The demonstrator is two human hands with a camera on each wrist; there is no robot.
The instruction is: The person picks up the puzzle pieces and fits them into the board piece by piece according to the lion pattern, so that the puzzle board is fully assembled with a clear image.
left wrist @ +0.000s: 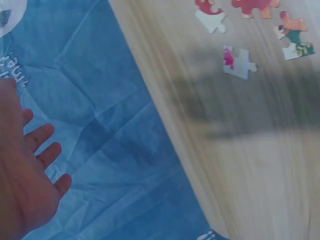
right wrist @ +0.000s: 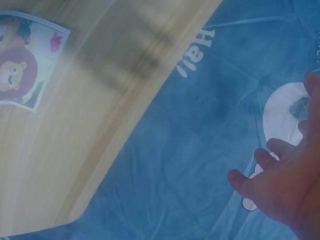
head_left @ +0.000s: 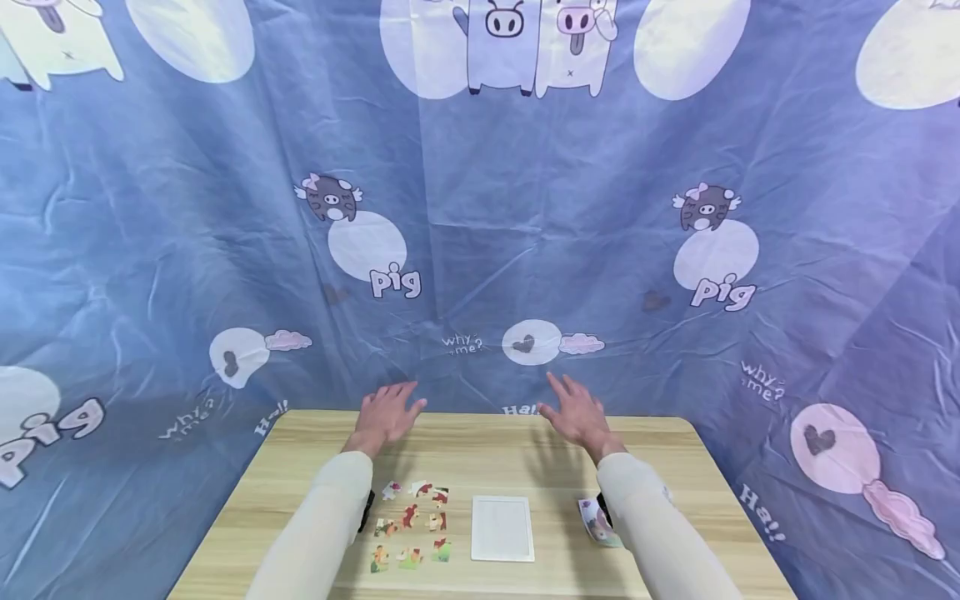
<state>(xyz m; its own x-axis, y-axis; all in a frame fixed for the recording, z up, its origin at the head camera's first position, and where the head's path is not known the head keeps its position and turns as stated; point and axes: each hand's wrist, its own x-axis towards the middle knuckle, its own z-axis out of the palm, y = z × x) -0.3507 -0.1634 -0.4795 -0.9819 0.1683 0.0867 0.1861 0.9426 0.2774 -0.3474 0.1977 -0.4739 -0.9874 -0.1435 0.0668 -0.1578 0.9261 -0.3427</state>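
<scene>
Both hands hang in the air over the table's far edge, fingers spread, holding nothing. In the head view the left hand (head_left: 386, 414) is beyond several loose puzzle pieces (head_left: 410, 516); the right hand (head_left: 577, 412) is beyond and right of a white tray (head_left: 502, 528). A picture card (head_left: 598, 523) lies partly hidden by the right forearm. The left wrist view has the left hand (left wrist: 30, 170) at its left side, apart from a piece (left wrist: 237, 62) on the wood. In the right wrist view, the right hand (right wrist: 285, 175) is away from the card (right wrist: 25, 60), which shows a lion.
A light wooden table (head_left: 465, 454) stands against a blue cloth (head_left: 480, 275) printed with pigs and words, which hangs behind it and on both sides. Dark bands are partly visible at both wrists.
</scene>
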